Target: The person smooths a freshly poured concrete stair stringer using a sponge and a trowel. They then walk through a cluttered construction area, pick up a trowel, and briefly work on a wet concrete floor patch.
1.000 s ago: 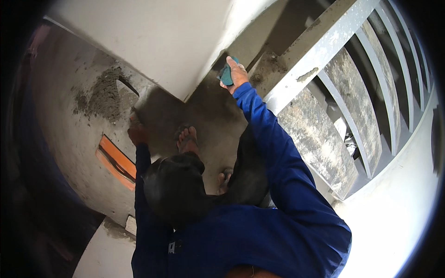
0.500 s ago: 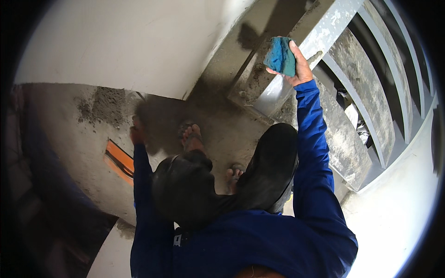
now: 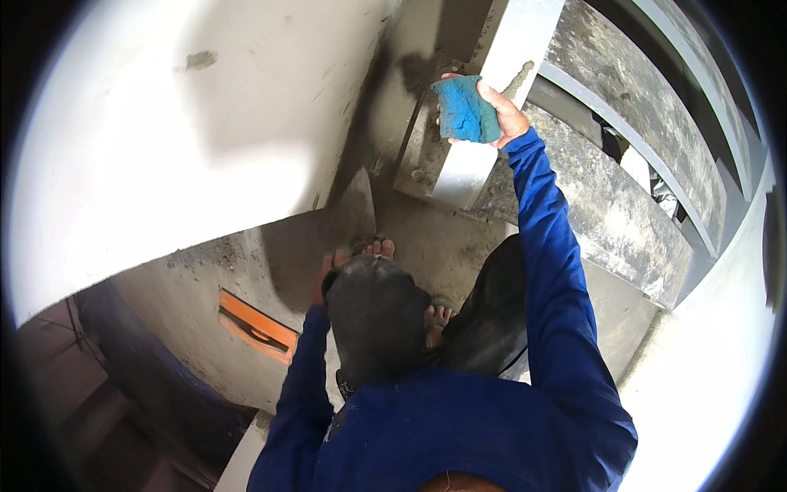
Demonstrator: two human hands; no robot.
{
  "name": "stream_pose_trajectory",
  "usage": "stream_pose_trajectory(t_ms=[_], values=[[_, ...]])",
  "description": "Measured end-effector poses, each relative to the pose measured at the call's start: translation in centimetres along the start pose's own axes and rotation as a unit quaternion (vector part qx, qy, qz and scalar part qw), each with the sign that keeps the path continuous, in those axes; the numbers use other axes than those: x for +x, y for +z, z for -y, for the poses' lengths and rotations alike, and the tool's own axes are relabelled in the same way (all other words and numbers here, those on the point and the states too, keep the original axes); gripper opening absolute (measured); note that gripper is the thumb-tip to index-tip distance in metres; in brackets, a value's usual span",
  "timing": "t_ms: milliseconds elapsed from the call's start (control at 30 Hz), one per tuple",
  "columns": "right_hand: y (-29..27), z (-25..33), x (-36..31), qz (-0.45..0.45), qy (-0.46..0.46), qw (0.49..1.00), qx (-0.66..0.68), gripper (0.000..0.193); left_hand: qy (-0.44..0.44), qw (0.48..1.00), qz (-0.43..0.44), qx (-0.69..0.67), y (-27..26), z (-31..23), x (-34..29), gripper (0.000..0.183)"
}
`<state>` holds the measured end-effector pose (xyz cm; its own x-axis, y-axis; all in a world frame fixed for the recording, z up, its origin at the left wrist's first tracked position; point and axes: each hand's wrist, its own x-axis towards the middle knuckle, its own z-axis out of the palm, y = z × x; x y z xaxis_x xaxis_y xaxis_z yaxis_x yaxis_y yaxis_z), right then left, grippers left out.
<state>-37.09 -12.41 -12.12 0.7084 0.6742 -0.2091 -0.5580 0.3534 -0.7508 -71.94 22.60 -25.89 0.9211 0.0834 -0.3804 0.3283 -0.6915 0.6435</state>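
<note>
My right hand (image 3: pixel 506 119) is closed round a worn blue sponge (image 3: pixel 467 111), holding it up over the pale metal beam at the foot of the slatted structure. Low beside my knee, my left hand (image 3: pixel 323 277) is partly hidden, its fingers curled. From it a pointed grey trowel blade (image 3: pixel 358 207) reaches toward the corner between wall and floor; the trowel's handle is out of sight behind hand and knee. An orange plastering float (image 3: pixel 257 325) lies on the dusty surface to the left of my left forearm.
A white wall panel (image 3: pixel 246 107) fills the upper left, with a grey smear on it. Pale beam (image 3: pixel 525 41) and curved slats (image 3: pixel 607 86) stand on the right. My bare feet (image 3: pixel 379 248) are on the grey floor. A dark drop-off lies at the lower left.
My left hand has moved right, from beside the mortar patch to my knee, and the trowel blade now shows. My view has shifted left. The sponge stays in my right hand, tilted differently.
</note>
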Motion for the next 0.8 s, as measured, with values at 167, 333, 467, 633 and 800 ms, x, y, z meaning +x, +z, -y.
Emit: stream_pose_trajectory(t_ms=[167,333,467,633,800], values=[[-0.7,-0.1,-0.2,0.035,-0.007,0.999,0.023,0.08,-0.077,0.994,-0.038,0.061,-0.1,-8.9,15.7,0.059],[-0.5,-0.2,0.0,0.046,-0.007,0.998,0.047,0.084,-0.057,0.998,-0.014,0.017,1.9,-12.1,25.6,0.061],[-0.8,-0.4,0.4,0.054,-0.001,0.997,0.05,0.088,-0.043,0.998,0.013,0.034,2.2,-13.7,30.5,0.057],[-0.5,-0.3,0.4,0.051,0.005,0.997,0.066,0.089,0.004,0.988,0.072,0.135,0.0,-13.8,29.2,0.038],[0.2,0.0,0.5,0.045,0.002,0.996,0.072,0.091,-0.048,0.981,0.136,0.127,-1.6,-12.0,24.9,0.042]])
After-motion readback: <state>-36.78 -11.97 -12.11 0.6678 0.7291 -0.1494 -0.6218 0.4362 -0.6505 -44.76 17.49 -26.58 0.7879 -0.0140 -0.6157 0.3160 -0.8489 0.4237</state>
